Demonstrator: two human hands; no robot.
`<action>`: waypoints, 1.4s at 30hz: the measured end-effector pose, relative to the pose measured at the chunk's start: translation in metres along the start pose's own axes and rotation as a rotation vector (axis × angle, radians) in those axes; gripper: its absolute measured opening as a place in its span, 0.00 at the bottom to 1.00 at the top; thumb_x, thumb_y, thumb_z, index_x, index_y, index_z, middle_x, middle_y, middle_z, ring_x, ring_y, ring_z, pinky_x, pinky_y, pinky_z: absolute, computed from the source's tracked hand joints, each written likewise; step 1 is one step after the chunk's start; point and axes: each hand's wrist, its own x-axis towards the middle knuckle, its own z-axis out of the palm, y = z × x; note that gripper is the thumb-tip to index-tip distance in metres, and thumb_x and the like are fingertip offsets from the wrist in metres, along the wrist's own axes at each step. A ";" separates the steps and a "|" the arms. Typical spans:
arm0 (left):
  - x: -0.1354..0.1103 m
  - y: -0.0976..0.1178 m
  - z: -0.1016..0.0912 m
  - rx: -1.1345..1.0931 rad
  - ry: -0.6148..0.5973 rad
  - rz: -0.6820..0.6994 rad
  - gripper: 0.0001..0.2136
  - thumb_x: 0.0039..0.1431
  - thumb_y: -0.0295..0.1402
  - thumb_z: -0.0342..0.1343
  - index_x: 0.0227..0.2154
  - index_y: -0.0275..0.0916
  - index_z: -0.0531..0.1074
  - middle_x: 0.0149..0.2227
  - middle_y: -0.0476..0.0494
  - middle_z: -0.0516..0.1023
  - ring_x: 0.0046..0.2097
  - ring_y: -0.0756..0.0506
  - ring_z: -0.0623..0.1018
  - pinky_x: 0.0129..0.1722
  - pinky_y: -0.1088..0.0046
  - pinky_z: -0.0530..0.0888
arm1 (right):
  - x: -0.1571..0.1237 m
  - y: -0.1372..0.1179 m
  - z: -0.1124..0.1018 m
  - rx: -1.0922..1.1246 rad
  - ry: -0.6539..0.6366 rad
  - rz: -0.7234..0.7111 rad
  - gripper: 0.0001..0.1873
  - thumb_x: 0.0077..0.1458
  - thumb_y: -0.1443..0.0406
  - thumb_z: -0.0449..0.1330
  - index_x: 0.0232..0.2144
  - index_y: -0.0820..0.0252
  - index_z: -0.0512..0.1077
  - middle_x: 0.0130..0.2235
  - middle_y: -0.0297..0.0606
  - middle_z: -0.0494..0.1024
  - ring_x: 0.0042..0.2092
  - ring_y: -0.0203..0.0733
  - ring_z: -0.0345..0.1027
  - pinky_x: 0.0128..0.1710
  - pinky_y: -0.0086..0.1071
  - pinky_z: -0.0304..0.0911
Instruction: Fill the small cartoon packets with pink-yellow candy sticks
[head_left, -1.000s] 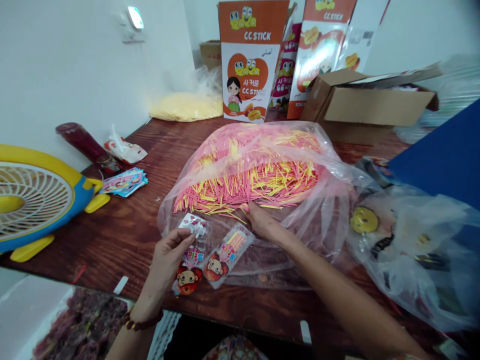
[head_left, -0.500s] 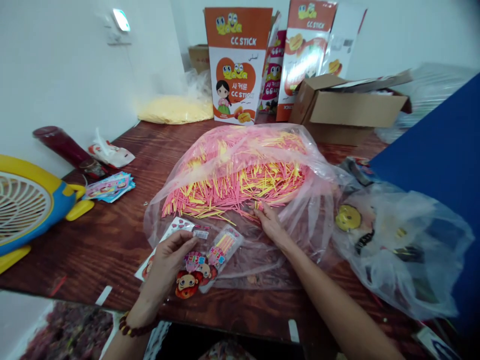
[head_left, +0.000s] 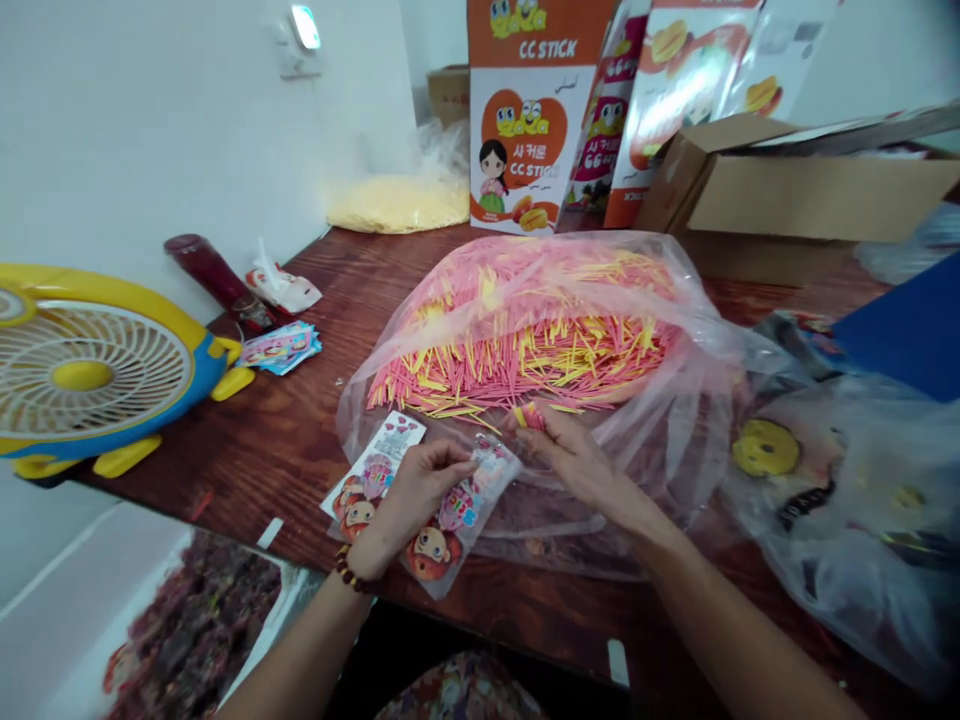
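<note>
My left hand [head_left: 420, 490], with a beaded bracelet at the wrist, pinches the top of a clear printed pouch [head_left: 435, 555] showing a red-haired cartoon face. My right hand [head_left: 577, 460] is closed around a small bundle of pink and yellow sticks [head_left: 529, 416], just right of the pouch's top. Under and left of my left hand lie a white printed card or pouch [head_left: 397, 432] and another cartoon face. Behind both hands, a large clear plastic bag [head_left: 697, 290] lies open towards me, with a heap of pink and yellow sticks [head_left: 517, 350] inside.
A yellow and blue fan [head_left: 82, 375] stands at the left, near a dark red bottle [head_left: 214, 275], a tissue pack [head_left: 283, 285] and blue packets [head_left: 281, 346]. Printed cartons [head_left: 525, 130] and an open cardboard box [head_left: 810, 200] stand behind. A clear bag [head_left: 862, 520] lies right.
The view has turned left. My right hand has come away from the heap's edge with a bundle of sticks, closer to my left hand. My left hand has moved right with the pouch.
</note>
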 end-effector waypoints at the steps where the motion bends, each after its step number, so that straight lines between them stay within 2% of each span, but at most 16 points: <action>1: 0.000 0.001 0.000 0.009 -0.011 -0.002 0.11 0.47 0.39 0.66 0.22 0.37 0.76 0.22 0.50 0.73 0.25 0.52 0.67 0.25 0.76 0.63 | -0.001 -0.002 0.003 -0.092 -0.039 -0.036 0.11 0.62 0.57 0.56 0.31 0.57 0.71 0.31 0.34 0.72 0.34 0.39 0.64 0.34 0.31 0.58; 6: -0.003 0.000 -0.003 0.039 -0.043 -0.001 0.10 0.49 0.38 0.63 0.21 0.37 0.76 0.21 0.50 0.72 0.23 0.52 0.65 0.23 0.77 0.60 | 0.002 -0.001 0.019 -0.329 -0.188 -0.127 0.07 0.61 0.65 0.53 0.30 0.56 0.66 0.30 0.33 0.69 0.31 0.38 0.60 0.32 0.30 0.54; 11: -0.007 -0.001 -0.007 0.072 -0.070 0.010 0.10 0.50 0.39 0.62 0.22 0.37 0.76 0.20 0.50 0.73 0.24 0.51 0.66 0.25 0.76 0.62 | 0.003 -0.002 0.020 -0.292 -0.210 -0.101 0.07 0.62 0.64 0.52 0.31 0.56 0.66 0.29 0.32 0.70 0.31 0.38 0.60 0.32 0.31 0.55; 13: -0.009 -0.002 -0.008 0.098 -0.071 0.052 0.11 0.53 0.40 0.61 0.22 0.38 0.77 0.21 0.50 0.73 0.24 0.51 0.67 0.25 0.76 0.63 | 0.002 -0.005 0.018 -0.207 -0.145 -0.060 0.08 0.63 0.61 0.53 0.31 0.55 0.67 0.29 0.32 0.70 0.31 0.38 0.61 0.32 0.31 0.57; 15: -0.011 -0.003 -0.009 0.129 -0.055 0.110 0.12 0.55 0.40 0.59 0.23 0.38 0.77 0.21 0.50 0.73 0.25 0.50 0.67 0.27 0.76 0.64 | 0.001 -0.009 0.019 -0.049 -0.027 -0.008 0.09 0.62 0.59 0.54 0.31 0.55 0.68 0.29 0.32 0.71 0.31 0.38 0.64 0.32 0.31 0.59; 20: -0.014 -0.012 -0.010 0.181 -0.010 0.189 0.12 0.58 0.41 0.58 0.26 0.39 0.77 0.23 0.50 0.72 0.26 0.50 0.67 0.29 0.76 0.64 | 0.004 -0.024 0.033 0.484 0.306 0.021 0.08 0.61 0.59 0.53 0.41 0.53 0.66 0.31 0.31 0.74 0.32 0.39 0.70 0.34 0.33 0.66; 25: -0.014 -0.013 -0.006 0.167 -0.014 0.215 0.13 0.59 0.42 0.57 0.24 0.39 0.76 0.23 0.50 0.70 0.26 0.50 0.66 0.28 0.75 0.64 | 0.010 -0.040 0.053 0.604 0.370 -0.029 0.08 0.60 0.58 0.53 0.41 0.51 0.63 0.32 0.33 0.75 0.39 0.42 0.75 0.39 0.38 0.70; 28: -0.015 -0.008 -0.005 0.159 -0.002 0.244 0.12 0.58 0.40 0.58 0.25 0.39 0.76 0.23 0.50 0.71 0.27 0.50 0.67 0.28 0.75 0.65 | 0.012 -0.042 0.064 0.637 0.388 -0.033 0.07 0.60 0.58 0.53 0.40 0.52 0.63 0.33 0.33 0.76 0.42 0.43 0.76 0.42 0.39 0.70; 32: -0.015 -0.004 -0.005 0.170 0.039 0.271 0.10 0.58 0.38 0.58 0.26 0.38 0.76 0.24 0.50 0.73 0.27 0.50 0.68 0.29 0.76 0.66 | 0.008 -0.032 0.072 0.671 0.384 0.002 0.06 0.60 0.60 0.54 0.39 0.52 0.64 0.32 0.33 0.78 0.44 0.44 0.76 0.45 0.40 0.70; 36: -0.013 -0.005 -0.006 0.150 0.050 0.291 0.09 0.58 0.37 0.58 0.28 0.38 0.76 0.25 0.49 0.74 0.29 0.50 0.70 0.31 0.76 0.68 | -0.002 -0.022 0.071 0.593 0.314 0.026 0.07 0.61 0.59 0.55 0.38 0.54 0.70 0.40 0.36 0.81 0.50 0.45 0.73 0.53 0.42 0.66; 39: -0.010 -0.007 -0.005 0.061 0.018 0.254 0.08 0.57 0.37 0.59 0.30 0.37 0.77 0.29 0.48 0.77 0.32 0.49 0.73 0.35 0.75 0.71 | -0.006 -0.019 0.065 0.467 0.204 0.024 0.10 0.61 0.61 0.57 0.42 0.55 0.74 0.48 0.37 0.80 0.55 0.46 0.70 0.60 0.43 0.60; 42: -0.007 -0.005 -0.004 -0.037 -0.001 0.194 0.08 0.55 0.37 0.61 0.31 0.36 0.77 0.30 0.47 0.78 0.33 0.49 0.74 0.36 0.74 0.71 | -0.005 -0.020 0.056 0.372 0.101 0.029 0.16 0.61 0.60 0.57 0.50 0.53 0.72 0.53 0.39 0.77 0.57 0.45 0.69 0.61 0.44 0.60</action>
